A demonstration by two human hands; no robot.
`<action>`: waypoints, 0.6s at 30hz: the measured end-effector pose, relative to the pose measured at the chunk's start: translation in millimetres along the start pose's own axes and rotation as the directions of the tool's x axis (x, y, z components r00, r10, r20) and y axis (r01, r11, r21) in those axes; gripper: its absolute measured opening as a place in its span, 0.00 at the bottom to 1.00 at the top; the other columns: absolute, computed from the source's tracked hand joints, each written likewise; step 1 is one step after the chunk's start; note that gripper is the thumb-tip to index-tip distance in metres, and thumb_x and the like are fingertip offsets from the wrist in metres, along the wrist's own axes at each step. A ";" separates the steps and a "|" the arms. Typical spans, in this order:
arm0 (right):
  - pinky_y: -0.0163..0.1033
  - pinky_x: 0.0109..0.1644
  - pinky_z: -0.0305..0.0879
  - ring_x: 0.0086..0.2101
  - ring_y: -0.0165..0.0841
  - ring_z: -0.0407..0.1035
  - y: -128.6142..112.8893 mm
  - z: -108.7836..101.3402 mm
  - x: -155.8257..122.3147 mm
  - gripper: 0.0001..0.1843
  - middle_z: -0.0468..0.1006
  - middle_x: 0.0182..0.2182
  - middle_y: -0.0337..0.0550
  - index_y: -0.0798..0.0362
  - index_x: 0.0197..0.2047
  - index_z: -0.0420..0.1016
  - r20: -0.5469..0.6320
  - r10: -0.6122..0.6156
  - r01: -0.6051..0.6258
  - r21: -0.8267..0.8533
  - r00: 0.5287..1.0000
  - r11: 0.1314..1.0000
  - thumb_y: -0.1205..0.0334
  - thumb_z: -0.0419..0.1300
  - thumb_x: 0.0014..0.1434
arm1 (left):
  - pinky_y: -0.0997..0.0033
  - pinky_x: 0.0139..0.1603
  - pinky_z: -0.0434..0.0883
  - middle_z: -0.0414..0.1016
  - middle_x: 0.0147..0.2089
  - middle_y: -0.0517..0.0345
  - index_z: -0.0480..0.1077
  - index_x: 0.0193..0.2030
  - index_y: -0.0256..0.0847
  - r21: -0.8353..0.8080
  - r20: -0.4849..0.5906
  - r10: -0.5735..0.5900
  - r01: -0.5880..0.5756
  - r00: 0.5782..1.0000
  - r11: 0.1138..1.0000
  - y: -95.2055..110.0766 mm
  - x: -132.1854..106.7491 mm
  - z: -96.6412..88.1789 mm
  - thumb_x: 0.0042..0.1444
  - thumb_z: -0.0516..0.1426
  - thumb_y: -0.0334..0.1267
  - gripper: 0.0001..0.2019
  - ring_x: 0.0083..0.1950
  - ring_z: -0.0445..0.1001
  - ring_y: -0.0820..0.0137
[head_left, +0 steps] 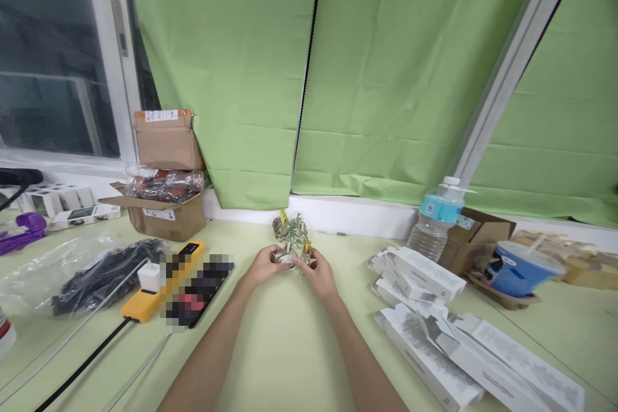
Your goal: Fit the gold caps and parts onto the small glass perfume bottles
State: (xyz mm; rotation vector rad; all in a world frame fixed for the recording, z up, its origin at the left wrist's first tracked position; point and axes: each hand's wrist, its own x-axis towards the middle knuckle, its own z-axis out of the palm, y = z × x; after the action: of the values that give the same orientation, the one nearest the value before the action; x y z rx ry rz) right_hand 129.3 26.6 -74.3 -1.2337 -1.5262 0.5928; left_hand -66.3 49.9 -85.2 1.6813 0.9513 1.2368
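A small group of clear glass bottles with gold-coloured tops, resembling perfume bottles, stands on the pale green table below the curtain. My left hand (264, 265) has its fingers closed around the left side of a front glass bottle (286, 259). On the other side, my right hand (317, 271) curls around a glass bottle with a shiny gold top (307, 247), its thumb reaching toward the front bottle. Fingers hide much of both. Just behind stand another gold-topped bottle (280, 228) and a clear bottle (299, 229), close together.
To the left lie a phone (205, 296), a yellow power strip (140, 304) with cables, and a bagged black item (106, 277). An open cardboard box (167, 220) stands behind. On the right are white cartons (429, 360), a water bottle (429, 225) and a blue cup (519, 270).
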 end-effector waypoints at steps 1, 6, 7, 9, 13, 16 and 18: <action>0.37 0.30 0.65 0.26 0.33 0.66 0.2 0.3 0.0 0.37 0.77 0.35 0.45 0.56 0.51 0.74 0.021 -0.003 0.003 0.003 1.000 1.000 0.37 0.65 0.46 | 0.73 0.34 0.64 0.73 0.33 0.59 0.73 0.38 0.36 -0.002 0.006 -0.006 0.006 1.000 1.000 0.4 0.0 -0.2 0.41 0.69 0.44 0.20 0.33 0.70 0.70; 0.37 0.30 0.65 0.26 0.32 0.66 0.5 1.5 -0.2 0.37 0.77 0.36 0.44 0.55 0.51 0.74 0.085 -0.007 0.005 0.021 0.996 1.000 0.37 0.65 0.46 | 0.74 0.34 0.63 0.73 0.31 0.60 0.73 0.38 0.35 -0.010 0.015 -0.027 0.027 1.000 1.000 2.6 0.1 -0.9 0.39 0.70 0.44 0.21 0.32 0.69 0.70; 0.37 0.30 0.65 0.26 0.32 0.66 0.1 1.3 -0.2 0.37 0.77 0.36 0.44 0.55 0.51 0.74 0.076 -0.002 0.001 0.018 0.997 1.000 0.37 0.66 0.46 | 0.74 0.34 0.63 0.72 0.31 0.60 0.73 0.38 0.35 -0.011 0.012 -0.026 0.026 1.000 1.000 2.5 0.0 -0.9 0.39 0.70 0.44 0.21 0.32 0.69 0.70; 0.37 0.30 0.65 0.26 0.33 0.66 -0.8 0.6 -0.4 0.38 0.77 0.35 0.45 0.56 0.51 0.74 0.035 0.006 -0.006 0.006 0.999 1.000 0.36 0.66 0.46 | 0.74 0.34 0.63 0.73 0.31 0.59 0.73 0.38 0.35 -0.014 0.011 -0.021 0.021 1.000 1.000 2.0 -0.1 -0.9 0.39 0.70 0.44 0.21 0.33 0.69 0.70; 0.36 0.29 0.64 0.25 0.32 0.65 -2.3 0.4 -0.9 0.39 0.77 0.34 0.44 0.56 0.51 0.74 0.016 0.008 -0.008 -0.006 1.000 1.000 0.36 0.66 0.45 | 0.74 0.34 0.63 0.73 0.32 0.59 0.73 0.38 0.35 -0.015 0.015 -0.017 0.017 1.000 1.000 0.7 -0.1 -0.7 0.39 0.70 0.44 0.21 0.33 0.70 0.70; 0.36 0.28 0.64 0.24 0.31 0.65 -2.5 1.5 -0.9 0.37 0.77 0.34 0.43 0.55 0.50 0.75 0.063 -0.009 0.008 0.013 0.998 1.000 0.36 0.66 0.44 | 0.74 0.34 0.63 0.72 0.32 0.59 0.72 0.38 0.35 -0.022 0.010 -0.015 0.015 1.000 1.000 1.0 0.0 -0.9 0.39 0.70 0.44 0.21 0.33 0.69 0.70; 0.36 0.28 0.64 0.25 0.31 0.65 -2.2 1.7 -0.6 0.37 0.77 0.34 0.43 0.55 0.50 0.75 0.046 -0.013 0.012 0.018 0.999 1.000 0.36 0.66 0.44 | 0.74 0.33 0.62 0.72 0.31 0.60 0.72 0.37 0.35 -0.025 0.015 -0.016 0.016 1.000 1.000 1.6 -0.1 -1.1 0.39 0.70 0.45 0.21 0.32 0.69 0.71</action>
State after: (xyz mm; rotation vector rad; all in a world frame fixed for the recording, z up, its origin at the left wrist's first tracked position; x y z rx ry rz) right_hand 126.8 25.6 -73.2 -1.2033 -1.5624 0.6294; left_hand -67.3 49.4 -83.5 1.6577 0.9349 1.2200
